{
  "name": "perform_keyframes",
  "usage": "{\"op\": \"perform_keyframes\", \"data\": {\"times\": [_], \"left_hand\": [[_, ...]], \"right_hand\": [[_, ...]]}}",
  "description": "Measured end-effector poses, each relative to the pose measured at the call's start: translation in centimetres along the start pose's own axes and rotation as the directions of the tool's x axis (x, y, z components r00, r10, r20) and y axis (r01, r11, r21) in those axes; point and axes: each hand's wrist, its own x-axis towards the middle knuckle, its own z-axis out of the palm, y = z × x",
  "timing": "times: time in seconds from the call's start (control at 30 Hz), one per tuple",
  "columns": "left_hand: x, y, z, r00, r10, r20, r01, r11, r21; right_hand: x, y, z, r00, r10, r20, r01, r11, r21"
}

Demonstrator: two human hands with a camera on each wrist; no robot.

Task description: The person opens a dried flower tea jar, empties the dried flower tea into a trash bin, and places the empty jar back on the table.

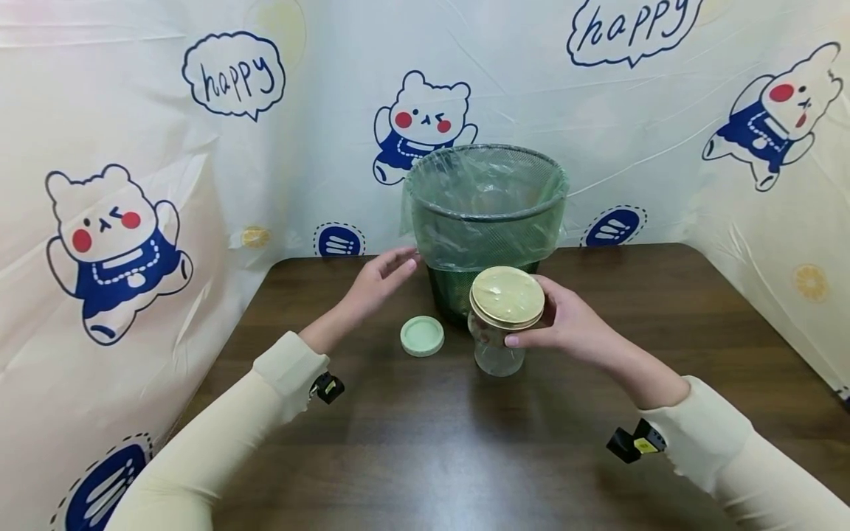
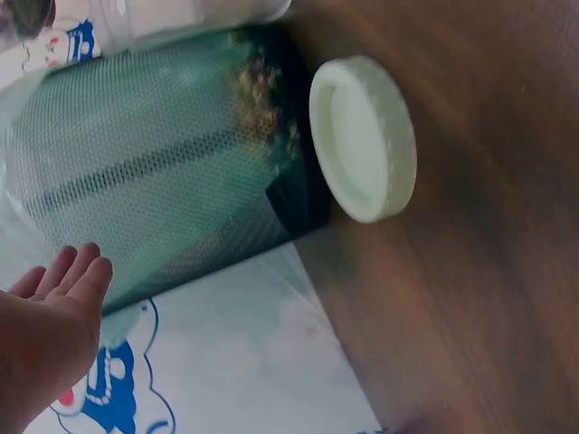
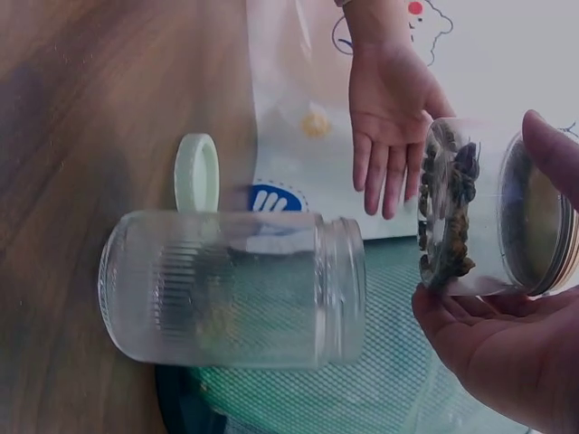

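Note:
My right hand [image 1: 572, 318] grips a small clear jar [image 3: 488, 203] by its sides, with a gold lid [image 1: 508, 295] on top. Dark dried pieces lie at the bottom of this jar, as the right wrist view shows. Below it on the table stands a lidless clear jar [image 3: 226, 289]; the head view shows only its lower part. My left hand [image 1: 380, 280] hovers left of the bin with fingers extended, holding nothing. A pale green round lid [image 1: 422, 335] lies on the table between the left hand and the lidless jar.
Behind the jars stands a dark mesh bin [image 1: 451, 291] with a green plastic bag [image 1: 481, 240] over its rim; colourful bits show low inside it. A printed cloth [image 1: 319, 133] hangs around the back and sides of the brown wooden table [image 1: 425, 457].

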Motion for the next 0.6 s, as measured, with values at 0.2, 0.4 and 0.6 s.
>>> {"op": "perform_keyframes", "data": {"times": [0.2,0.4,0.6], "left_hand": [[-1.6,0.4,2.0,0.99,0.113,0.081,-0.111,0.994,-0.021],[-2.8,1.3,3.6,0.94,0.259,0.22,-0.261,0.965,-0.021],[-3.4,2.1,4.6,0.884,0.328,0.334,-0.329,0.943,-0.055]], "right_hand": [[-0.1,0.2,1.2,0.998,-0.027,0.048,0.027,1.0,0.016],[-0.4,0.3,2.3,0.994,-0.042,0.1,0.037,0.998,0.05],[-0.7,0.5,3.1,0.988,-0.072,0.139,0.061,0.995,0.083]]}}
